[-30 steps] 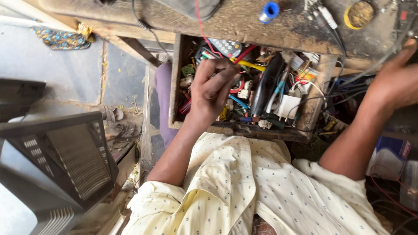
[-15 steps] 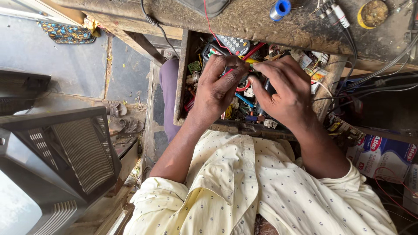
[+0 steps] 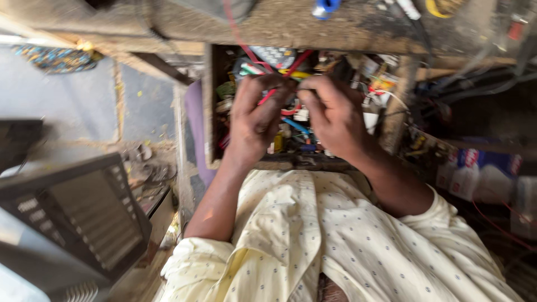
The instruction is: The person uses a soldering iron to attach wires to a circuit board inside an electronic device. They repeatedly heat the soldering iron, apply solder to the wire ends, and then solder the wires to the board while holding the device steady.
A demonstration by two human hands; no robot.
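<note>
Both my hands reach into an open wooden drawer (image 3: 208, 112) under a worn workbench (image 3: 291, 25). The drawer is crammed with wires, small parts and tools in red, yellow, blue and green. My left hand (image 3: 254, 120) has its fingers curled around a red wire (image 3: 268, 95) over the drawer's left half. My right hand (image 3: 335, 114) is right beside it, fingertips pinched together where the two hands meet. What the right fingers pinch is blurred. My pale yellow dotted shirt (image 3: 313, 240) fills the lower middle.
A grey boxy device with a vented panel (image 3: 72, 218) stands at the lower left. On the bench top lie a blue cap (image 3: 325, 6) and a yellow roll (image 3: 444, 6). Dark cables (image 3: 475, 84) and printed packets (image 3: 481, 176) sit to the right.
My right hand came in from the far right to the drawer and now meets the left hand. The view has moved closer and is blurred.
</note>
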